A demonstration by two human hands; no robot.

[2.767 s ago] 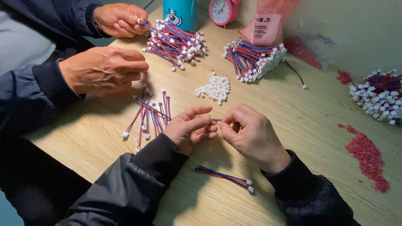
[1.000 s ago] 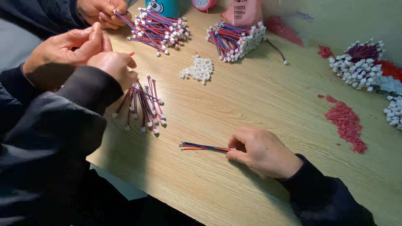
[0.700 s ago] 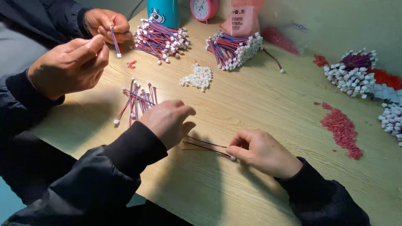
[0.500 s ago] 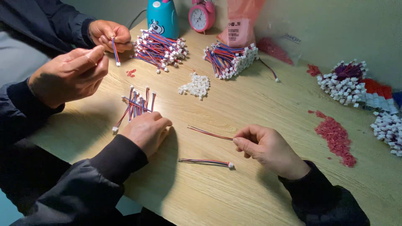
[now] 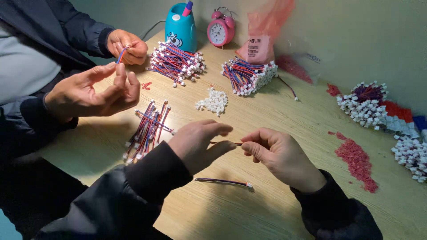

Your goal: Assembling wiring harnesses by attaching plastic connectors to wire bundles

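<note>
Left hand (image 5: 195, 144) and right hand (image 5: 278, 155) both pinch one thin wire (image 5: 226, 143) stretched between them above the table (image 5: 275, 115) (finished lead (image 5: 222, 181) lies below). Best keep it taut, grip near ends.

We could not see how the thin wire lead (image 5: 226, 143) ended, since both its ends vanished inside the grip of our left hand (image 5: 198, 144) and our right hand (image 5: 278, 155). The white connector bundles (image 5: 411, 151) on the counter (image 5: 275, 209) ran off the right edge. The co-worker's hand (image 5: 129, 46) covered most of the wire it pinched, and the clock (image 5: 221, 32) face was too small to read.
</note>
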